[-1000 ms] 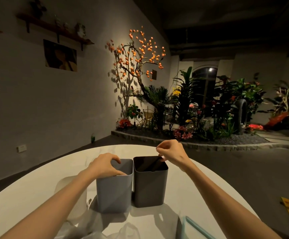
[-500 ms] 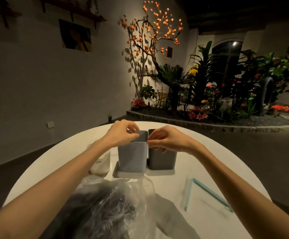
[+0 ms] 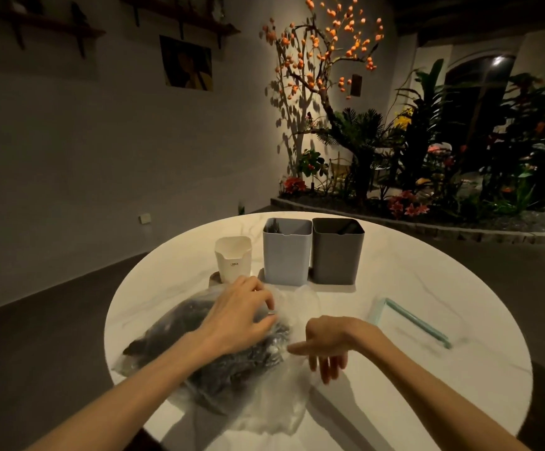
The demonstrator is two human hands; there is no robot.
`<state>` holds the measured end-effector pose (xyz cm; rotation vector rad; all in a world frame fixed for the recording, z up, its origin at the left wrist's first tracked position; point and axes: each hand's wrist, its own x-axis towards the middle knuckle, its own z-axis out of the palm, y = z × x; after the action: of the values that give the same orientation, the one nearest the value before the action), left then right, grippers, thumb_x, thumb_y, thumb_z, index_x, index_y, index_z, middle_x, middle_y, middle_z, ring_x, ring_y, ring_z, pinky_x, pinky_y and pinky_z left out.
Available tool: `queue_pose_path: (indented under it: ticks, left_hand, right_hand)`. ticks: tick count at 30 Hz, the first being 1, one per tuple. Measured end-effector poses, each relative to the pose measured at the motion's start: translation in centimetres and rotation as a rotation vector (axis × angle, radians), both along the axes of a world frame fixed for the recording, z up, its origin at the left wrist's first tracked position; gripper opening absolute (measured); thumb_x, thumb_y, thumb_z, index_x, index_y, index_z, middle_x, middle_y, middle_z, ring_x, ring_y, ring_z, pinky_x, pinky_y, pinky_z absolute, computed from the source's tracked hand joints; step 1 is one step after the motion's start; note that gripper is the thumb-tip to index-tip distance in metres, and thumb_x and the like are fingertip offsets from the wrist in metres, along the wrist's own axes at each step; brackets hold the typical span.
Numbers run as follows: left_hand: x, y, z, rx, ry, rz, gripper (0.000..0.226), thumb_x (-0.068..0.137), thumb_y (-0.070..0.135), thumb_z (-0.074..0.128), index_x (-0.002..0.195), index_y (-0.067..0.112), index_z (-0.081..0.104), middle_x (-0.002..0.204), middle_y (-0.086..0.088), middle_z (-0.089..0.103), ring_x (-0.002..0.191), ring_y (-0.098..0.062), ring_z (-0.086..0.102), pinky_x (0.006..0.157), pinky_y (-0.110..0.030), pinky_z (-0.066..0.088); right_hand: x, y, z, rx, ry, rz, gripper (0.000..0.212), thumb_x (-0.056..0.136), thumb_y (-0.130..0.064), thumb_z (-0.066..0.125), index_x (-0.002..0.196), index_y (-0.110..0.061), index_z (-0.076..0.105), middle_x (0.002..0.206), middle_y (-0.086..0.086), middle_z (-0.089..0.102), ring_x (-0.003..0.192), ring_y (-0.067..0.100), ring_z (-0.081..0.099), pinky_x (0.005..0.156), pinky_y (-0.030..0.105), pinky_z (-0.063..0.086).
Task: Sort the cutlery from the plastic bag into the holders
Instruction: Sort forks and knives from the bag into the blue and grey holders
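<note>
While the three holders stand in a row above centre of the frame, both hands work at the plastic bag (image 3: 232, 362) lying on the round white table (image 3: 460, 320) in the lower middle. The left hand (image 3: 235, 317) rests on top of the bag with its fingers curled against the film, seemingly pinching it near the mouth; what exactly lies between the fingertips is too blurred to tell. The right hand (image 3: 326, 343) hovers just right of the bag, fingers loose and spread, holding nothing, forefinger pointing toward the opening. The dark cutlery (image 3: 241, 359) is heaped inside the bag, most of it under the left forearm. The white holder (image 3: 233, 259) stands leftmost, the light grey holder (image 3: 286, 252) beside it and the dark grey holder (image 3: 336, 252) touching that one; dark pieces show inside both grey ones. A pale blue-edged clear sheet (image 3: 411, 323) lies at right. To do this step well, the left hand should probably pin the film open while the right draws out one piece by its handle, so that neighbouring pieces do not snag or spill.
</note>
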<state>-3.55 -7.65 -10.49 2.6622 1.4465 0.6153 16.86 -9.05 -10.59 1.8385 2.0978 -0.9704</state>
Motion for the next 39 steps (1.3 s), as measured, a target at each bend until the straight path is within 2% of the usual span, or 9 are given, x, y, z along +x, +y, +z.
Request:
queue_pose_path:
  ticks: [8,12,14,20,24,27,30,34,39]
  left_hand:
    - [0.3,-2.0,2.2,0.029,-0.428,0.055,0.021,0.098,0.045,0.059,0.106,0.026,0.06,0.088,0.015,0.059,0.078,-0.004,0.061,0.068,-0.011,0.046]
    - [0.8,-1.9,4.6,0.027,-0.54,-0.084,0.017,0.094,0.027,0.068,0.11,0.023,0.063,0.111,0.008,0.059,0.101,-0.003,0.056,0.079,-0.008,0.045]
    - [0.9,-2.0,5.0,0.089,-0.378,-0.144,0.012,0.093,0.024,0.066,0.105,0.023,0.065,0.113,0.006,0.059,0.105,-0.005,0.052,0.09,-0.018,0.045]
    - [-0.4,-1.7,3.7,0.248,0.307,0.105,0.049,0.086,0.016,0.069,0.13,0.024,0.047,0.138,-0.002,0.042,0.131,-0.024,0.038,0.108,-0.036,0.036]
    - [-3.1,-2.1,4.0,0.05,0.738,0.507,0.063,0.093,0.028,0.063,0.15,0.017,0.039,0.159,-0.021,0.026,0.149,-0.045,0.015,0.118,-0.064,0.011]
    - [-2.5,-3.3,4.9,0.162,0.588,0.333,0.062,0.092,0.018,0.063,0.148,0.014,0.037,0.158,-0.018,0.023,0.147,-0.042,0.022,0.117,-0.058,0.021]
    - [-0.5,-4.1,4.9,0.171,0.221,-0.128,0.036,0.092,0.013,0.066,0.124,0.021,0.054,0.132,0.0,0.047,0.113,-0.022,0.053,0.089,-0.032,0.047]
    - [0.2,-2.9,3.3,-0.114,0.465,-0.125,0.024,0.097,0.026,0.061,0.119,0.018,0.057,0.121,-0.004,0.06,0.104,-0.024,0.059,0.079,-0.03,0.04]
    - [-1.5,-2.4,4.1,-0.116,0.825,0.049,0.059,0.084,0.036,0.076,0.135,0.016,0.053,0.129,-0.011,0.056,0.116,-0.028,0.055,0.091,-0.038,0.046]
  right_hand:
    - [-1.7,-0.9,0.9,0.48,0.633,-0.013,0.017,0.096,-0.033,0.067,0.1,-0.021,0.078,0.088,-0.004,0.073,0.075,0.01,0.066,0.071,0.018,0.056]
    - [-4.4,-2.5,2.4,0.161,0.872,0.054,0.027,0.104,-0.013,0.049,0.121,-0.033,0.055,0.119,-0.017,0.061,0.11,0.005,0.062,0.091,0.015,0.051]
    - [-4.9,-2.5,2.0,0.051,0.935,0.058,0.03,0.104,-0.008,0.046,0.125,-0.029,0.05,0.124,-0.01,0.059,0.113,0.011,0.062,0.094,0.021,0.053]
    - [-2.5,-0.3,0.1,0.44,0.461,0.163,0.026,0.096,-0.021,0.065,0.121,-0.019,0.072,0.118,-0.003,0.073,0.1,0.008,0.069,0.095,0.026,0.056]
    - [-0.5,0.6,0.1,0.836,0.001,0.118,0.046,0.09,-0.039,0.071,0.133,-0.026,0.061,0.131,-0.005,0.066,0.115,0.016,0.062,0.097,0.034,0.054]
    - [-0.2,1.0,0.1,0.892,-0.017,0.115,0.061,0.086,-0.048,0.073,0.14,-0.027,0.054,0.139,-0.005,0.06,0.124,0.019,0.057,0.1,0.035,0.052]
    - [-1.5,1.4,0.3,0.786,0.191,0.187,0.043,0.082,-0.035,0.079,0.122,-0.025,0.067,0.118,-0.005,0.071,0.103,0.014,0.065,0.089,0.036,0.057]
    - [-3.3,1.4,0.1,0.577,0.192,0.295,0.037,0.083,-0.026,0.078,0.119,-0.023,0.068,0.112,-0.001,0.073,0.097,0.018,0.066,0.086,0.033,0.055]
    - [-2.8,1.9,0.0,0.412,-0.173,0.25,0.092,0.078,-0.039,0.079,0.154,-0.025,0.029,0.145,0.007,0.048,0.129,0.029,0.05,0.106,0.042,0.046]
